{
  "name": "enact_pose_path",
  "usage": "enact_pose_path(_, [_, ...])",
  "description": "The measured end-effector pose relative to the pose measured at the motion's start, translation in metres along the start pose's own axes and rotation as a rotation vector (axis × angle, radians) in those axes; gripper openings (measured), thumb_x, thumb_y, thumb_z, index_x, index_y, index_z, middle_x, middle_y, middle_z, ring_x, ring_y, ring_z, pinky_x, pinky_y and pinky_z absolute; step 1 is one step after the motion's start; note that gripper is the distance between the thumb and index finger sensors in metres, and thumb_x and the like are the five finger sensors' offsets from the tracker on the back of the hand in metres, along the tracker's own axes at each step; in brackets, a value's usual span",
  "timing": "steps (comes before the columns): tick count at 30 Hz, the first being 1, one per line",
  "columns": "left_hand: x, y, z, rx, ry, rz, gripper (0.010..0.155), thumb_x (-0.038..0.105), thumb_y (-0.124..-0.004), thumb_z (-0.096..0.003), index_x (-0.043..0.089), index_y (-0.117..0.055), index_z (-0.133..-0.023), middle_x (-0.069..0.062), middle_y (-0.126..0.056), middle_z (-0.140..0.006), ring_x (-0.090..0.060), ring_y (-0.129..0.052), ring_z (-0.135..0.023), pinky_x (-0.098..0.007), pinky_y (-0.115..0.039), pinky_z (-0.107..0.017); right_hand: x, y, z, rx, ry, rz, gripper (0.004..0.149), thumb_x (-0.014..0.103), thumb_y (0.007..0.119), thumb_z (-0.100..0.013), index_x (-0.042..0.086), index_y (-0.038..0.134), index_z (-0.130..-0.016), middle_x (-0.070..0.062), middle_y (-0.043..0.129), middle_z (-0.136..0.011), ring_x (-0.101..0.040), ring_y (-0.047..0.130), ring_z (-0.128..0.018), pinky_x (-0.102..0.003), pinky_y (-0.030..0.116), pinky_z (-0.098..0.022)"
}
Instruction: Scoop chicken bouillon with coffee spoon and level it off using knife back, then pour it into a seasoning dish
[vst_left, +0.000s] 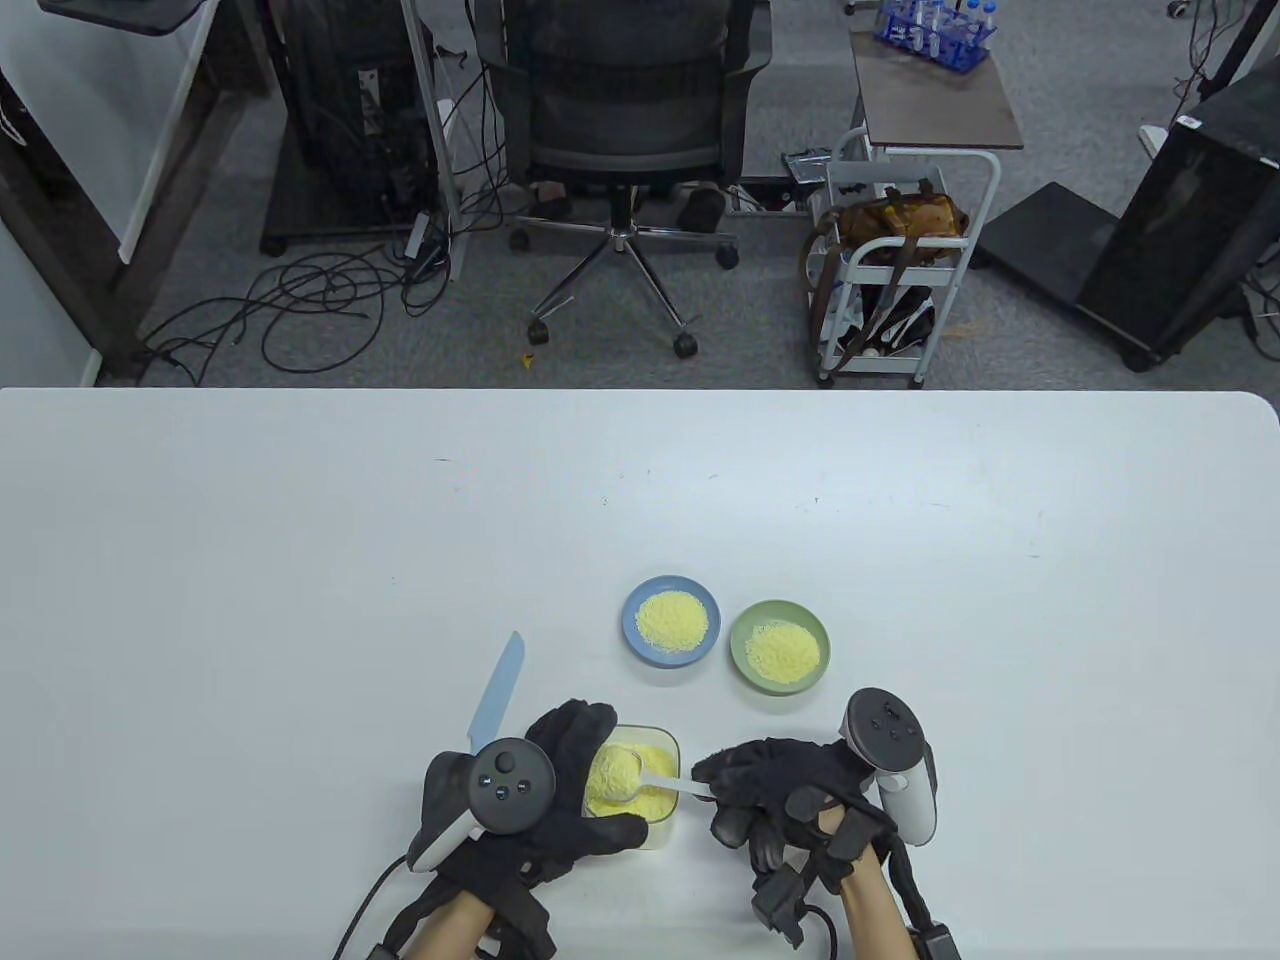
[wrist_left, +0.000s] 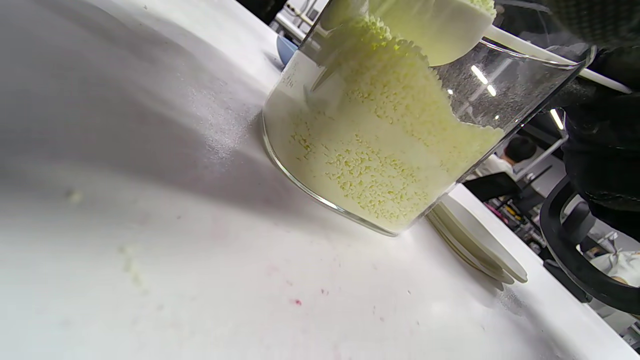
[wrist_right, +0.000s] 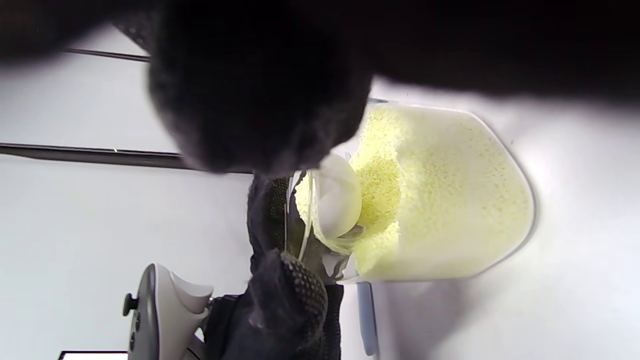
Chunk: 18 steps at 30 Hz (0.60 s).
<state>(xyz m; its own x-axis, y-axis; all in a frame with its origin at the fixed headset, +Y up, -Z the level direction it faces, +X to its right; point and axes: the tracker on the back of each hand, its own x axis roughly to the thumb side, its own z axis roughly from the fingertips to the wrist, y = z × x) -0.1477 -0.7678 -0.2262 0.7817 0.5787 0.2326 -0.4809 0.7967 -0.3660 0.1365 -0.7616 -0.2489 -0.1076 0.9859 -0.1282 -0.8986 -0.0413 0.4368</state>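
Note:
A clear glass container (vst_left: 655, 800) of yellow chicken bouillon stands near the table's front edge. My left hand (vst_left: 570, 790) grips its left side, fingers curled round the wall. My right hand (vst_left: 745, 785) pinches the handle of the white coffee spoon (vst_left: 680, 785). The spoon's bowl, heaped with bouillon (vst_left: 615, 772), hangs over the container. The right wrist view shows the spoon's underside (wrist_right: 337, 200) at the container's (wrist_right: 450, 200) rim. A knife with a pale blue blade (vst_left: 497, 692) lies left of the container, its handle hidden under my left hand.
Two seasoning dishes hold bouillon behind the container: a blue one (vst_left: 634, 640) and a green one (vst_left: 742, 665) to its right. The table's far edge (vst_left: 640, 392) faces an office chair and a cart. Loose granules dot the table by the container (wrist_left: 220, 135).

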Motion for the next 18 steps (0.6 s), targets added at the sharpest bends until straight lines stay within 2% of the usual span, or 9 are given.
enact_pose_path(5, [0.002, 0.005, 0.003, -0.017, -0.009, -0.025, 0.109, 0.08, -0.072, -0.0289, 0.035, -0.016, -0.111, -0.015, -0.02, -0.123, -0.043, -0.026, -0.116, -0.067, -0.032, -0.077, 0.002, -0.006, 0.003, -0.007, -0.035, -0.026, 0.036, 0.017, 0.081, -0.04, -0.011, 0.084, -0.062, -0.021, 0.096, -0.017, 0.009, 0.094, 0.014, -0.025, 0.09, 0.01])
enact_pose_path(7, [0.001, 0.01, 0.007, -0.007, -0.031, -0.023, 0.109, 0.082, -0.067, -0.0289, 0.032, -0.018, -0.112, -0.014, -0.018, -0.123, -0.043, -0.025, -0.116, -0.07, -0.028, -0.076, 0.003, -0.008, 0.004, -0.011, -0.044, -0.038, 0.036, 0.017, 0.081, -0.04, -0.011, 0.084, -0.062, -0.021, 0.096, -0.017, 0.009, 0.094, 0.014, -0.025, 0.09, 0.01])
enact_pose_path(9, [-0.002, 0.018, 0.012, 0.033, -0.043, -0.024, 0.111, 0.084, -0.065, -0.0282, 0.032, -0.017, -0.112, -0.014, -0.019, -0.123, -0.043, -0.023, -0.117, -0.073, -0.021, -0.073, 0.003, -0.009, 0.005, -0.012, -0.051, -0.045, 0.036, 0.017, 0.081, -0.04, -0.011, 0.084, -0.062, -0.02, 0.096, -0.017, 0.009, 0.094, 0.014, -0.025, 0.09, 0.01])
enact_pose_path(11, [-0.007, 0.031, 0.019, 0.105, -0.049, -0.061, 0.106, 0.085, -0.057, -0.034, 0.029, -0.015, -0.113, -0.016, -0.02, -0.124, -0.045, -0.024, -0.117, -0.074, -0.021, -0.073, 0.004, -0.01, 0.006, -0.009, -0.062, -0.054, 0.036, 0.017, 0.081, -0.04, -0.011, 0.084, -0.062, -0.02, 0.096, -0.017, 0.009, 0.094, 0.014, -0.024, 0.09, 0.01])
enact_pose_path(12, [-0.009, 0.035, 0.021, 0.131, -0.044, -0.065, 0.105, 0.084, -0.057, -0.0344, 0.029, -0.016, -0.114, -0.016, -0.021, -0.124, -0.045, -0.025, -0.117, -0.075, -0.022, -0.073, 0.005, -0.01, 0.007, -0.009, -0.068, -0.056, 0.036, 0.017, 0.081, -0.04, -0.011, 0.084, -0.062, -0.02, 0.096, -0.017, 0.009, 0.094, 0.014, -0.024, 0.09, 0.01])
enact_pose_path(15, [-0.021, 0.051, 0.031, 0.205, 0.026, -0.119, 0.098, 0.079, -0.06, -0.0391, 0.026, -0.027, -0.114, -0.017, -0.032, -0.124, -0.045, -0.036, -0.116, -0.075, -0.023, -0.072, 0.006, -0.01, 0.009, -0.008, -0.083, -0.061, 0.036, 0.017, 0.081, -0.04, -0.011, 0.083, -0.063, -0.02, 0.096, -0.017, 0.009, 0.094, 0.014, -0.024, 0.09, 0.01])
enact_pose_path(18, [-0.035, 0.063, 0.037, 0.171, 0.179, -0.206, 0.084, 0.067, -0.066, -0.046, 0.021, -0.045, -0.113, -0.019, -0.052, -0.119, -0.045, -0.056, -0.109, -0.075, -0.03, -0.072, 0.006, -0.01, 0.01, -0.008, -0.09, -0.066, 0.036, 0.017, 0.081, -0.04, -0.011, 0.083, -0.063, -0.02, 0.096, -0.018, 0.009, 0.094, 0.013, -0.024, 0.09, 0.01])
